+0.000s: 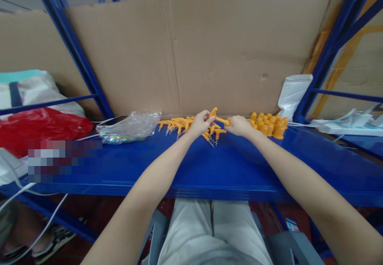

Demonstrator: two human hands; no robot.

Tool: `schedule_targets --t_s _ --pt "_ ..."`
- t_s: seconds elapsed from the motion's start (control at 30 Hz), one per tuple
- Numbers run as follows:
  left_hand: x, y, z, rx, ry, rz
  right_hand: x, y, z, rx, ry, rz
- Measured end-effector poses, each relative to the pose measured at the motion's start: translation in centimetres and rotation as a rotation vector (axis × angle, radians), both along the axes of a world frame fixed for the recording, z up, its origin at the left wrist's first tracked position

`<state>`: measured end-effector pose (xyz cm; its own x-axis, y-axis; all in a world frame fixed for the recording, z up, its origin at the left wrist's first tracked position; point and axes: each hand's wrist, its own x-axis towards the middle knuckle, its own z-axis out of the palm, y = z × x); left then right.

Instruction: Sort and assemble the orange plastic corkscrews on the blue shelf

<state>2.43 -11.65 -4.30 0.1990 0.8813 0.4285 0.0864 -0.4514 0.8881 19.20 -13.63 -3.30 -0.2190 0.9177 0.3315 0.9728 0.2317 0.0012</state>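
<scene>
My left hand [202, 122] is closed on the orange T-shaped handle [213, 112] of a corkscrew. My right hand [239, 126] pinches an orange end piece [228, 123] at the other end of it, so the corkscrew lies roughly level between both hands. Fingers hide part of each end. Below and to the left of my hands lies a heap of orange corkscrews [179, 123] with bare metal spirals. A cluster of orange cup-like pieces [269, 125] stands just right of my right hand.
A clear plastic bag [131, 125] with colourful contents rests left on the blue shelf [215, 173]. Farther left are a red bag [44, 129] and white cables. Cardboard [224, 49] walls off the back. A white packet [295, 93] leans near the right blue post [317, 77].
</scene>
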Motion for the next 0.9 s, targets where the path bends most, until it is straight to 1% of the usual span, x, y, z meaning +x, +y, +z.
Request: schedule_targets --t_s 0.13,0.23,0.3,0.4,0.47,0.5,0.6,0.7,0.77,0.9 --pt "0.3 -0.1 0.2 -0.189 -0.035 0.05 -0.2 -0.2 0.1 0.118 -0.135 -0.084" --pt "0.1 -0.2 0.1 -0.343 -0.072 0.052 -0.2 -0.4 0.0 0.205 -0.196 -0.052" --pt "-0.3 -0.1 -0.1 -0.378 -0.093 0.045 0.0 -0.4 -0.1 0.221 -0.213 -0.001" --pt "-0.9 0.1 -0.4 -0.336 -0.098 0.092 0.6 -0.1 -0.7 0.184 -0.167 0.124" --pt "-1.1 0.1 -0.8 -0.303 -0.086 0.131 1.2 0.5 -1.3 0.121 -0.075 0.214" --pt "-1.1 0.2 -0.9 -0.293 -0.081 0.14 1.4 0.8 -1.5 0.08 -0.024 0.238" --pt "-0.9 0.3 -1.5 -0.28 -0.089 0.124 1.9 1.7 -2.1 -0.021 0.067 0.251" --pt "-0.7 0.6 -1.9 -0.27 -0.105 0.087 2.0 2.3 -2.2 -0.075 0.075 0.269" --pt "-0.8 0.9 -2.2 -0.249 -0.102 0.059 2.1 2.5 -2.1 -0.062 0.064 0.291" --pt "-1.3 1.7 -2.6 -0.178 -0.026 0.06 2.7 2.3 -1.5 0.091 -0.004 0.325"
